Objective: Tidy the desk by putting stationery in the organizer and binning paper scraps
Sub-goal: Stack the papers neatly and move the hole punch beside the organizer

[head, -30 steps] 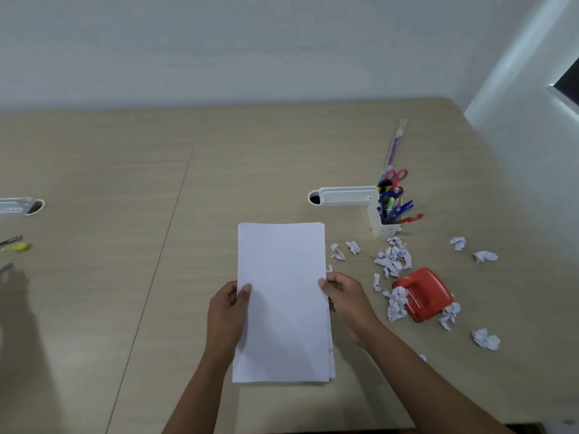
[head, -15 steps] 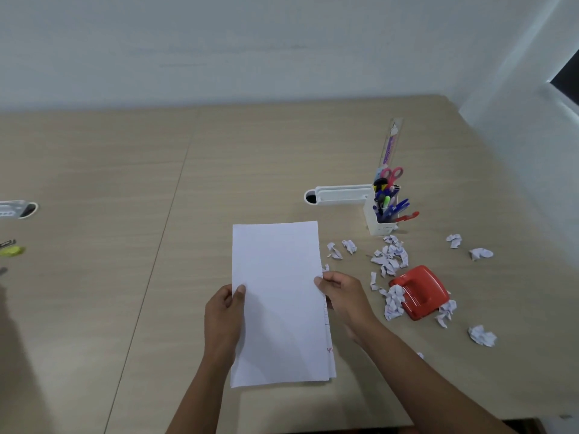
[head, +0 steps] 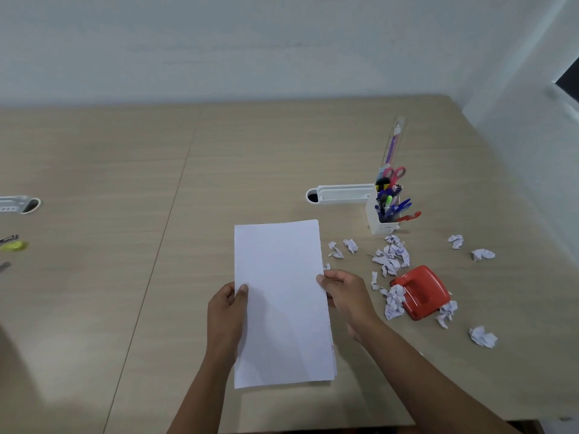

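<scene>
A stack of white paper sheets (head: 282,296) is held upright-long over the desk's near middle. My left hand (head: 227,311) grips its left edge, thumb on top. My right hand (head: 344,292) pinches its right edge. A white organizer cup (head: 380,222) stands at the right, holding pens, pink scissors (head: 395,174) and a clear ruler (head: 393,142). Several crumpled paper scraps (head: 391,255) lie in front of the cup and around a red hole punch (head: 423,292).
A white cable-port cover (head: 340,194) lies left of the organizer. At the far left edge are another white cover (head: 18,204) and a yellow-green item (head: 14,245). The wooden desk (head: 125,214) meets a white wall behind and at right.
The sheets stay in both hands. The stack has tilted slightly, its top edge leaning left, and the view shifted a little.
</scene>
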The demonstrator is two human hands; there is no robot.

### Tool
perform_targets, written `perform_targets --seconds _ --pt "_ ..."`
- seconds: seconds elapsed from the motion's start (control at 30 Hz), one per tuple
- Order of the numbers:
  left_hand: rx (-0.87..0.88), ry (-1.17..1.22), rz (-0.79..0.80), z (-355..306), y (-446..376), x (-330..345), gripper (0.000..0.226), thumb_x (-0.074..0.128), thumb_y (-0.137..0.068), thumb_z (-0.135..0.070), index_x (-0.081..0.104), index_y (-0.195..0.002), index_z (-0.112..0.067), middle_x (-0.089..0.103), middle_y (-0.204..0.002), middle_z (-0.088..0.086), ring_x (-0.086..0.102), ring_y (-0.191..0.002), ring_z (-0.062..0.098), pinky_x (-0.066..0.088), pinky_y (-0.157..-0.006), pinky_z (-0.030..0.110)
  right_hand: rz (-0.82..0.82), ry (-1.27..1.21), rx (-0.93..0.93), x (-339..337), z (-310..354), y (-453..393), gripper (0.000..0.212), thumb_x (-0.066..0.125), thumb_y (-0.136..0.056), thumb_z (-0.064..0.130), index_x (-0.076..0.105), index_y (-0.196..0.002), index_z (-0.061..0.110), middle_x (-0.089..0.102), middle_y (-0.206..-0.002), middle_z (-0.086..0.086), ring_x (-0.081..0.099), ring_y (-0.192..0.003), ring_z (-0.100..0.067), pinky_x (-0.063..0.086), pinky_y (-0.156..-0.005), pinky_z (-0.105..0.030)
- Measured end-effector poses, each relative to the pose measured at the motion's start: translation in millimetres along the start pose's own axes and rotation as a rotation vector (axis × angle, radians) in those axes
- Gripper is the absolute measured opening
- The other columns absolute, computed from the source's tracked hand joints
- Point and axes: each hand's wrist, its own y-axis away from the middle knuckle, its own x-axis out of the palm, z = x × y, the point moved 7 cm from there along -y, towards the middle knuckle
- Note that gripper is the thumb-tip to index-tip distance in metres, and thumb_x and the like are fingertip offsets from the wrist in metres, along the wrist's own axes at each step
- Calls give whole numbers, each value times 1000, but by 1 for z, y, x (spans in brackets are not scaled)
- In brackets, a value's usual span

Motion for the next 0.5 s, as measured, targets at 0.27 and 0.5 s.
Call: perform_targets --seconds 0.27,0.5 --pt "-34 44 6 3 2 2 21 58 -98 -25 71 -88 -13 70 -68 -8 65 -63 10 49 -62 28 -16 27 -10 -3 -1 0 10 72 -90 23 76 -93 15 72 -100 -23 62 -76 -20 57 -84 -46" --pt "-30 37 4 3 4 0 16 58 -99 -25 72 -93 -18 77 -84 -3 72 -77 17 55 -69 31 -26 67 5 -5 -5 -1 14 68 -93 24 76 -98 13 56 -66 0 48 -67 -15 46 -66 -30"
